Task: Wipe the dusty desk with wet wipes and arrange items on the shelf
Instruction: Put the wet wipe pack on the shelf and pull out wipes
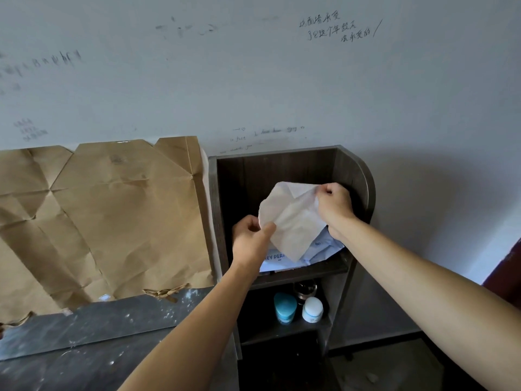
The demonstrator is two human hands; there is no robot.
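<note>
my left hand (251, 235): pinching lower edge of wipe (290, 218)
my right hand (334, 206): pinching its top corner
wipe: stretched between my hands, before top compartment of shelf (363, 182)
blocked: blue pack (324, 246) partly behind wipe
below: teal jar (285, 307), white jar (312, 309)
left: dusty surface (98, 323), brown paper (112, 215)

A: The wipe (290, 218) is white, the shelf (359, 176) dark brown with a wood grain. The pack (324, 251)?
B: Pale blue, with darker blue lettering. Also a teal jar (285, 307) and a white jar (312, 309).
A: And the desk (70, 373)?
B: Dark grey, speckled white; the paper (112, 215) tan, the wall (253, 80) off-white with dark scrawl
</note>
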